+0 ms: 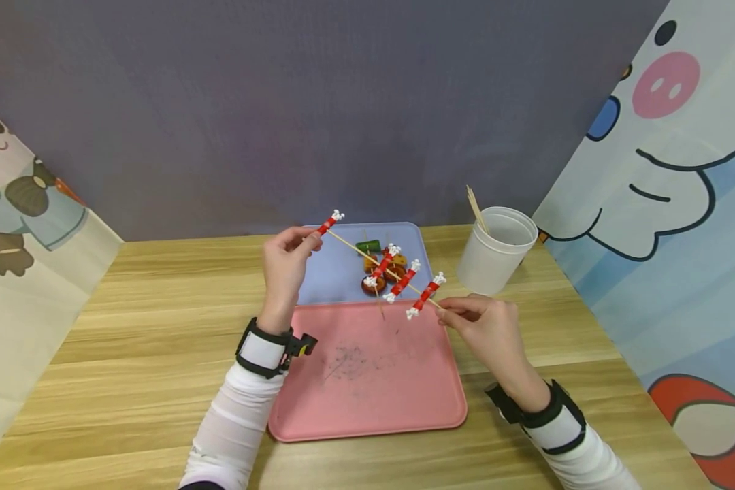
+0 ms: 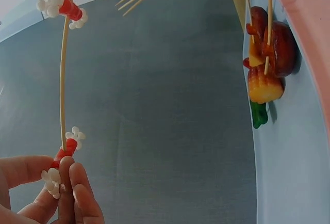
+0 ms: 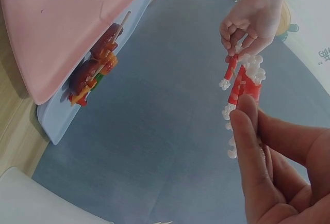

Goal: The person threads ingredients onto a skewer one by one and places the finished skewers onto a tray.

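My left hand (image 1: pixel 286 269) pinches a small red piece with white knobbly ends (image 1: pixel 327 226) at the far end of a thin wooden skewer (image 1: pixel 350 243). In the left wrist view the stick's end meets this piece; whether it passes through I cannot tell. Three similar red-and-white pieces (image 1: pixel 402 282) sit crosswise on the skewer, closer to the right hand. Between thumb and fingertips, my right hand (image 1: pixel 488 330) grips the skewer's lower right end. The skewer is held slanting in the air above the trays.
Toy food skewers with a green piece (image 1: pixel 369 246), corn (image 2: pixel 265 85) and brown rounds lie on a blue tray (image 1: pixel 337 286) at the back. A pink tray (image 1: pixel 367 401) lies in front. On the right, a white bucket (image 1: pixel 490 265) holds several thin sticks (image 1: pixel 476 207). A grey panel (image 1: pixel 282 122) stands behind.
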A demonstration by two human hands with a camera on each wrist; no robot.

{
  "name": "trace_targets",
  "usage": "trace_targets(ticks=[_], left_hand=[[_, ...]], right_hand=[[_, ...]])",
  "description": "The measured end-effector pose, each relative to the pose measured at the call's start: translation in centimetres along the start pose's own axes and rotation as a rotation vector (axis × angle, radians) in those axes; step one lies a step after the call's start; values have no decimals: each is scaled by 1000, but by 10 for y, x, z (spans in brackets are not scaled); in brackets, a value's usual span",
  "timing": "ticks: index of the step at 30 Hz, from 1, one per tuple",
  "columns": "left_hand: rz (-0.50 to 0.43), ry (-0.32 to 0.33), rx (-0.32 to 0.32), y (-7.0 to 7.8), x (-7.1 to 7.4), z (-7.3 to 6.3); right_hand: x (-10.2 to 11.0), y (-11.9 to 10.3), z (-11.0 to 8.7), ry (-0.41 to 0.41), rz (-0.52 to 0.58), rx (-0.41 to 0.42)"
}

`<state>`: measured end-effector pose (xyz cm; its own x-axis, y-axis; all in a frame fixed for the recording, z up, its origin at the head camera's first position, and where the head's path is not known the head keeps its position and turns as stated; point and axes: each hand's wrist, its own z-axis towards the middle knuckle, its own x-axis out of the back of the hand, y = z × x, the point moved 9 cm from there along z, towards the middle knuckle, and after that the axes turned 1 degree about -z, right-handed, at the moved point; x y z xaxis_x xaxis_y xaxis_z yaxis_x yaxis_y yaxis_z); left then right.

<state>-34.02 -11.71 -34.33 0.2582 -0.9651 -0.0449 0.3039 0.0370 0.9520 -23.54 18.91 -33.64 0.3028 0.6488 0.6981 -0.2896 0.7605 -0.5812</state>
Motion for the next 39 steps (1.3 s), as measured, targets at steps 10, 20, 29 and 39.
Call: trace_targets(ticks=[10,20,29,39], left_hand=[[23,-8,1,-1,-2,-1],[52,-40,16,13,-9,-8],[79,-82,3,29,-18,-17],[154,-149,-20,-5,-37,-18]], right_hand=[[-1,0,0,-5,4,1],[0,-2,0,-7,-7,-1],[-1,-2,0,-6,-6,0],[-4,0,0,-11,18,-15]])
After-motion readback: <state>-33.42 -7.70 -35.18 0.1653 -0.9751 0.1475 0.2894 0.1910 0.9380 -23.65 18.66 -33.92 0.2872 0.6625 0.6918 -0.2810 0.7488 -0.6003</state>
